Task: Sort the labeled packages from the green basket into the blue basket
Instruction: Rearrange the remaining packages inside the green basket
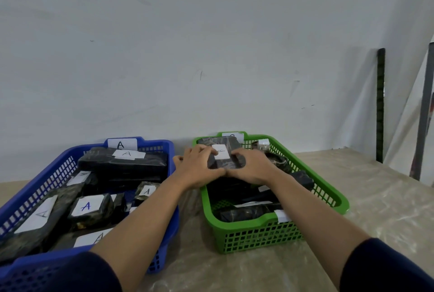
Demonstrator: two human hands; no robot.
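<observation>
Nearest me, both dark sleeves [70, 275] frame the view, forearms reaching forward over the desk [366, 197]. To my left sits the blue basket [164, 240], filled with dark wrapped packages carrying white labels marked A [87, 206]. To my right is the green basket [258, 235], with more dark packages [244, 213] lying in it. Farther in, over the green basket's far half, my left hand [197, 167] and right hand [252, 168] meet at the thumbs, and each grip is closed on the held package [223, 159], a dark one with a white label facing up; I can't read its mark. Behind both baskets stands a pale wall [187, 45], with a dark strip [380, 103] leaning at the right.
</observation>
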